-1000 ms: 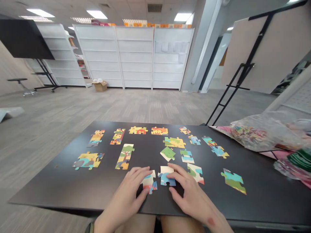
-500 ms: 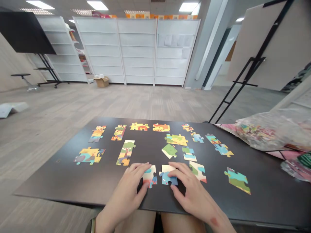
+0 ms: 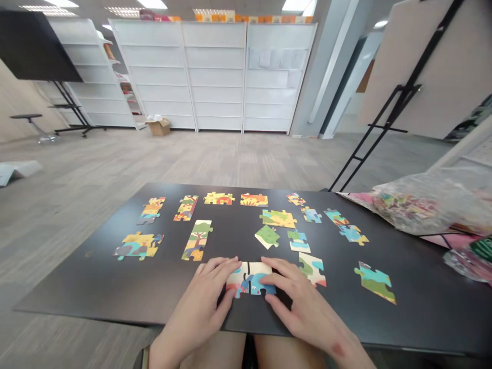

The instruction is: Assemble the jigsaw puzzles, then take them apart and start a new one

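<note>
Near the front edge of the dark table, my left hand holds a cream, red and blue puzzle piece between thumb and fingers. My right hand grips a cream and blue piece at its right side, fingertips on its top. The two pieces lie flat side by side, with a thin dark gap between them. Just beyond my right hand is a cream and green piece. A green piece and a green and blue piece lie farther back.
Several joined puzzle parts lie around, including a tree strip and a yellow cluster to the left. A turquoise and green piece is at right. Plastic bags rest at the right edge.
My right hand has moved left with the cream and blue piece, narrowing the gap to the piece under my left hand. My left hand has stayed nearly in place.
</note>
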